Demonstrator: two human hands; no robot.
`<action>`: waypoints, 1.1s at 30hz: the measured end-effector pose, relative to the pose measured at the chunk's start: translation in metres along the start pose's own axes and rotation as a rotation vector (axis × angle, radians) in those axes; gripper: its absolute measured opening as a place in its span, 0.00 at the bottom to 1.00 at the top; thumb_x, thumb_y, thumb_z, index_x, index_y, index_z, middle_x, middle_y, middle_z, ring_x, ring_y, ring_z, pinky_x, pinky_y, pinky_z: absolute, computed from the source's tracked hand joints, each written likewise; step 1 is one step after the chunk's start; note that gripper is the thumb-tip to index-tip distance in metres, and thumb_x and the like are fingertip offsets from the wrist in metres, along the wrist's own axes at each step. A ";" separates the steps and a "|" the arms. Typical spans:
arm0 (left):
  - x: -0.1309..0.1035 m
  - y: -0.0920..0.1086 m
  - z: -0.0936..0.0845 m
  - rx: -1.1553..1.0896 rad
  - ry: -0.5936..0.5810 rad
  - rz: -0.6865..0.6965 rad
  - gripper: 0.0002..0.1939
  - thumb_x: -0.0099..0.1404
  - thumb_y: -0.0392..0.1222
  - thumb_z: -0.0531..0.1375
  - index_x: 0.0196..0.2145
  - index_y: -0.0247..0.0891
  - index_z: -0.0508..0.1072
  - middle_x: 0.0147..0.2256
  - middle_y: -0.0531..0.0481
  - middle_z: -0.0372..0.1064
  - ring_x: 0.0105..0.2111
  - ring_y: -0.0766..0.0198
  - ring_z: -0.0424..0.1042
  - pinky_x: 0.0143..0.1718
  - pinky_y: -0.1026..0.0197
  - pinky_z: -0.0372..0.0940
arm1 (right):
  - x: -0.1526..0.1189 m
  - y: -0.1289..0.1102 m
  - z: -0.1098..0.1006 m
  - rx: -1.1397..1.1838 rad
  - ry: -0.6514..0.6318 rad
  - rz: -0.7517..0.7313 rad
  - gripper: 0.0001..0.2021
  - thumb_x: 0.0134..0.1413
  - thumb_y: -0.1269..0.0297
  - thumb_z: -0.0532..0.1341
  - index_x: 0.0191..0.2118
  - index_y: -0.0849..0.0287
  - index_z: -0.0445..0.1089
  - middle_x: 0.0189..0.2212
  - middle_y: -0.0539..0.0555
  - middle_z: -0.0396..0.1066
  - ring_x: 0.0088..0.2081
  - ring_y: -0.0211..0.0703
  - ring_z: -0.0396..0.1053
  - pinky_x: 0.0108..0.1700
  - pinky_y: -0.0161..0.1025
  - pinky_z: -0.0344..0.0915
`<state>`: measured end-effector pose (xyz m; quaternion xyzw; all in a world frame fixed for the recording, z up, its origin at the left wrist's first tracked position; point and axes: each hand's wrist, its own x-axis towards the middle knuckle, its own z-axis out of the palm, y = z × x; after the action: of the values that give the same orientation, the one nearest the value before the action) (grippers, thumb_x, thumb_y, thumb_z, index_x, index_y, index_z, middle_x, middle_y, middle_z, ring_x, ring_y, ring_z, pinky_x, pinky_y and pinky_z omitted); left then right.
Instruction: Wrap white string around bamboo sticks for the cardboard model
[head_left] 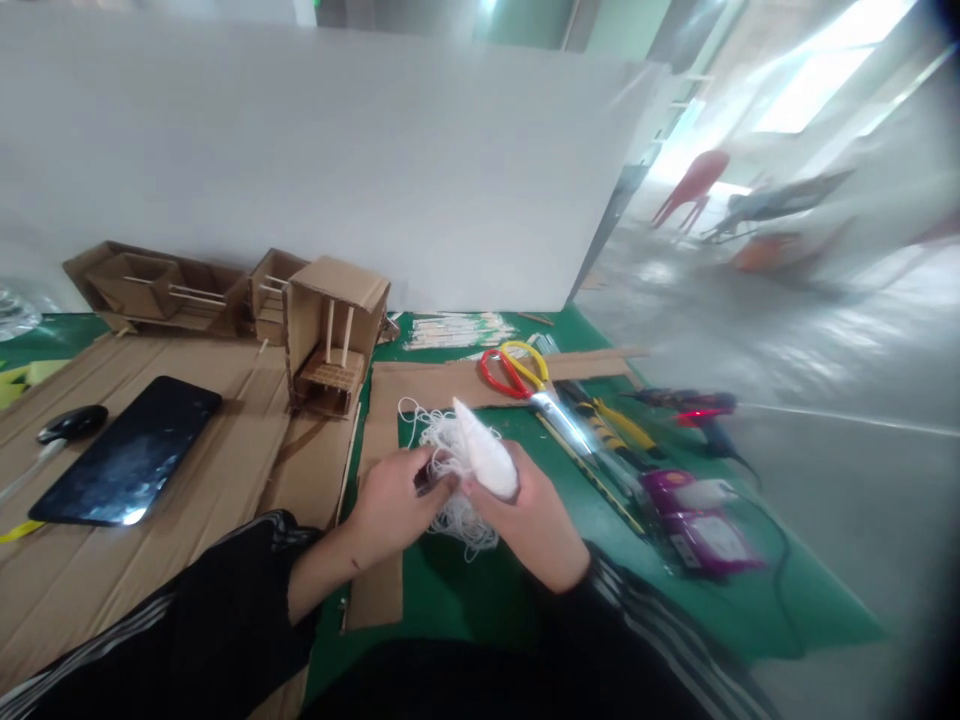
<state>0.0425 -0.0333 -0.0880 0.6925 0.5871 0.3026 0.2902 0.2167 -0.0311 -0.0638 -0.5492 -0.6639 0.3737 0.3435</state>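
Note:
In my right hand (pixel 536 515) I grip a white cone of string (pixel 480 450), its pointed tip aimed up and away from me. My left hand (pixel 401 505) is closed, with thumb and fingers pinching a loose tangle of white string (pixel 457 525) beside the cone. Loops of that string hang below and behind both hands, over the green tabletop (pixel 442 590). Some of my fingers are hidden behind the string and the cone. Just beyond the hands lie scissors (pixel 514 370) with one red and one yellow handle.
Cardboard box models (pixel 337 320) with sticks stand back left, by a white panel (pixel 300 150). A black phone (pixel 131 450) rests on cardboard sheets (pixel 225 400). Thin sticks (pixel 457 330) lie behind. Pliers (pixel 622 425), a purple packet (pixel 701 530) and a corded tool (pixel 705 415) are to the right.

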 end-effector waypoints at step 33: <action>-0.010 0.018 -0.015 -1.130 -0.195 -0.365 0.09 0.51 0.40 0.60 0.30 0.34 0.72 0.28 0.48 0.68 0.30 0.62 0.63 0.33 0.62 0.58 | 0.007 0.003 -0.016 0.008 -0.013 0.083 0.17 0.46 0.66 0.61 0.44 0.62 0.65 0.34 0.52 0.70 0.33 0.43 0.66 0.33 0.39 0.65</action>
<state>0.0411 -0.0452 -0.0656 0.3436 0.4152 0.4482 0.7132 0.2304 -0.0224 -0.0583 -0.5723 -0.6412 0.3941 0.3255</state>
